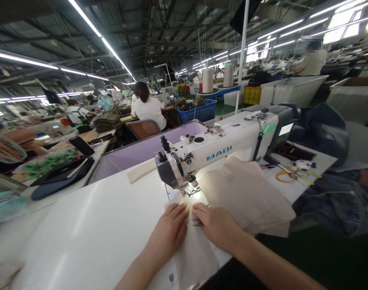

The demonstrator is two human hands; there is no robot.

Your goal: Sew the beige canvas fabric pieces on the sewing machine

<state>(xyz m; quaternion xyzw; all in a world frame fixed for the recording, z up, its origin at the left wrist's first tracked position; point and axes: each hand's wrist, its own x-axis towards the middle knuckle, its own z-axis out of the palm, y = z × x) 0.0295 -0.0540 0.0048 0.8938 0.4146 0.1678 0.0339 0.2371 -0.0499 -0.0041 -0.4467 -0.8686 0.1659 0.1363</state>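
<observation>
A long beige fabric strip (196, 253) lies on the white sewing table, its far end at the presser foot of a sewing machine (214, 147). My left hand (173, 223) presses on the strip just in front of the foot, fingers together and bent. Close by on the right, my right hand (217, 225) grips the strip's edge between thumb and fingers; the fingertips are partly hidden. The machine's lamp lights the needle area. Right of the needle, under the machine arm, a stack of beige fabric panels (247, 193) spreads over the table.
Behind the machine head lies a folded beige piece (141, 171). Scissors with orange handles (285, 176) are at the right. Thread cones (207, 80) stand behind. A purple-lined bin (120, 161) borders the table's far side. A person in white (149, 106) sits ahead.
</observation>
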